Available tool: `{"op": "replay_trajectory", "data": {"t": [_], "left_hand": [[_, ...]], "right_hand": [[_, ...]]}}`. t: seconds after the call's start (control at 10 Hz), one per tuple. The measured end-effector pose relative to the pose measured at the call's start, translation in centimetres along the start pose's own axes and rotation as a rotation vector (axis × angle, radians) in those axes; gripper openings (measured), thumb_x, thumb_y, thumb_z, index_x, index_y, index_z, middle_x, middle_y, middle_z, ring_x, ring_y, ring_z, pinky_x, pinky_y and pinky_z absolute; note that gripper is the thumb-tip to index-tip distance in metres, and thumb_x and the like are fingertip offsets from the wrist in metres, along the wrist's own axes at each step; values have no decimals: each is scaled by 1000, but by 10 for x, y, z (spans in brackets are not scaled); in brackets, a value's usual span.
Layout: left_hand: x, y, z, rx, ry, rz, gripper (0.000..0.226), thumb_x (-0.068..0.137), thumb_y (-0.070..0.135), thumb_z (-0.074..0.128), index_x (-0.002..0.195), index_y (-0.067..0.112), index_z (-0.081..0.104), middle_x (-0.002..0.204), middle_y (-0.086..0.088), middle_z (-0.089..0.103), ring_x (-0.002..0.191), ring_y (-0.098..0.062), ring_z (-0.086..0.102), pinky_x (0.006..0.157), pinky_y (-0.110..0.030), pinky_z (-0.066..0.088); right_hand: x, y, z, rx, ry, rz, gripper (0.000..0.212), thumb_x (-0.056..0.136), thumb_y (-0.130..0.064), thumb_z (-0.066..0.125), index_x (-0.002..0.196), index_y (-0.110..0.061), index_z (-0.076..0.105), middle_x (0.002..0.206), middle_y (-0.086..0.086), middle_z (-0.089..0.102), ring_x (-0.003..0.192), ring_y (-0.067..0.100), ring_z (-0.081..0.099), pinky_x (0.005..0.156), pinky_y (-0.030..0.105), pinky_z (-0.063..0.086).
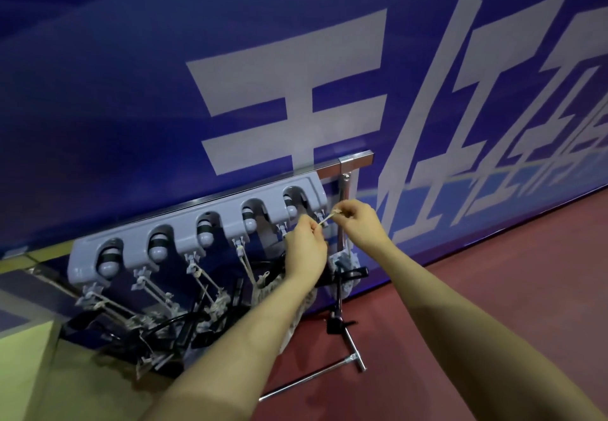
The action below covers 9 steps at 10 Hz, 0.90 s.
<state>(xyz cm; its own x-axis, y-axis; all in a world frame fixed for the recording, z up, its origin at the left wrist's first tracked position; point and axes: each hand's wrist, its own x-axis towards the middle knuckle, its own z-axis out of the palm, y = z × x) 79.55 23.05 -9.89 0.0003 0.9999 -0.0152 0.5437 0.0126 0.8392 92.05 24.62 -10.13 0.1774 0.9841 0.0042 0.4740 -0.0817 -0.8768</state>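
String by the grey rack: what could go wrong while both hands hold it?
1. The string is thin and only pinched between the left hand and right hand, so it might slip out.
2. It sits right by a small hook under the rack. A hard tug could perhaps bend that hook.
3. The cords and black things hanging below look jumbled, so a loose end could tangle there.
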Motion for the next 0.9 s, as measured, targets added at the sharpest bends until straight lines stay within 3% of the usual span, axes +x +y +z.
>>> {"op": "replay_trajectory", "data": {"t": [0.1, 0.2, 0.3, 0.4, 0.5, 0.6, 0.7, 0.8, 0.9], "left_hand": [[3, -7, 4, 14, -4, -36, 22, 90, 3, 43, 74, 17, 46, 80, -14, 62, 74, -33, 64, 68, -53, 54], [4, -12, 11, 48, -33, -33, 19, 92, 6, 44, 77, 16, 48, 76, -15, 60, 75, -35, 62, 69, -53, 54], [7, -8, 8, 72, -89, 2, 11, 94, 8, 45, 87, 7, 53, 77, -19, 62, 67, -30, 54, 63, -41, 46], [8, -10, 3, 89, -142, 24, 20, 94, 3, 40, 92, 5, 59, 77, -18, 61, 65, -26, 50, 59, -32, 36], [2, -11, -5, 94, -169, 24, 29, 96, 5, 40, 117, 4, 60, 97, -16, 67, 74, -25, 59, 60, -26, 40], [-4, -12, -13, 104, -177, -2, 29, 96, 7, 39, 119, 4, 57, 98, -16, 66, 63, -17, 52, 52, -22, 36], [-9, -10, -27, 104, -168, -27, 25, 95, 8, 44, 113, 6, 61, 104, -12, 67, 86, -24, 62, 72, -29, 49], [-18, -11, -44, 19, -188, -31, 19, 92, 6, 45, 94, 12, 63, 93, -11, 69, 86, -26, 66, 83, -42, 55], [-23, -16, -62, -25, -137, -11, 18, 91, 6, 45, 85, 17, 58, 90, -13, 69, 85, -31, 66, 81, -48, 55]], "right_hand": [[5, 10, 6, -108, 29, -18, 14, 92, -17, 61, 99, -9, 70, 100, 4, 44, 96, 23, 46, 88, 35, 41], [1, 15, 12, -110, -27, 9, 19, 95, -17, 57, 107, -7, 69, 91, 6, 50, 73, 13, 47, 70, 23, 39], [-5, 14, 17, -32, -44, 24, 18, 96, -15, 55, 102, -5, 69, 80, 5, 64, 70, 14, 57, 59, 15, 41], [-9, 13, 21, 2, -60, 23, 18, 97, -15, 53, 98, -5, 68, 77, 2, 65, 69, 13, 57, 62, 17, 43], [-17, 12, 27, 19, -55, 65, 16, 97, -17, 53, 103, -7, 63, 70, -7, 52, 60, 7, 44, 58, 20, 36], [-27, 6, 28, 50, 8, 142, 18, 96, -18, 53, 111, -7, 55, 85, -4, 54, 74, 12, 52, 65, 23, 40], [-43, -5, 28, 47, 107, 167, 10, 95, -16, 53, 101, -8, 53, 79, -9, 51, 68, 4, 50, 53, 12, 37], [-60, -19, 35, 29, 121, 152, 4, 93, -15, 53, 93, -11, 55, 75, -5, 54, 67, 14, 52, 57, 25, 41], [-74, -36, 44, 52, 126, 139, 8, 92, -17, 54, 89, -10, 57, 73, 0, 58, 69, 19, 56, 63, 34, 46]]}}
